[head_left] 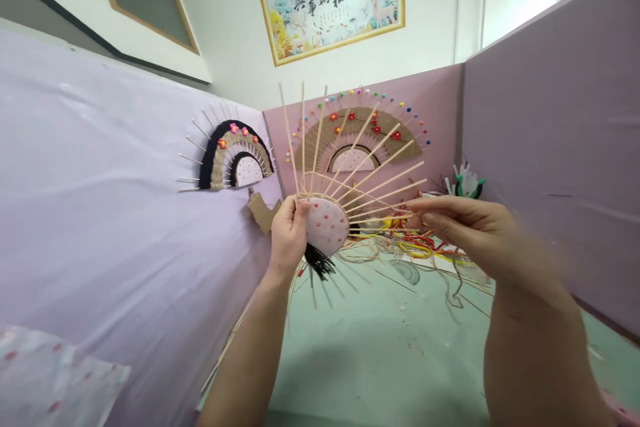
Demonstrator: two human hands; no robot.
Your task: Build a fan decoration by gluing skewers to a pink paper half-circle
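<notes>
A half-round fan base [327, 223], white with pinkish-red dots, is gripped at its left edge by my left hand [290, 230], thumb on its face. Thin wooden sticks [383, 172] spread out from its curved rim. A black tassel [320, 261] hangs below it. From the left sticks a tan cord [350, 188] stretches rightward across the others to my right hand [457, 220]. The fingers of that hand are pinched on the cord's right part, close to the tips of the lower sticks.
Two finished fans, one black and tan [206, 170] and one brown [311, 140], hang on the panels. Yellow and red cords [410, 245], loose tan cord and a clear protractor [405, 272] lie on the green table [390, 360]. A dotted cloth [60, 373] is at lower left.
</notes>
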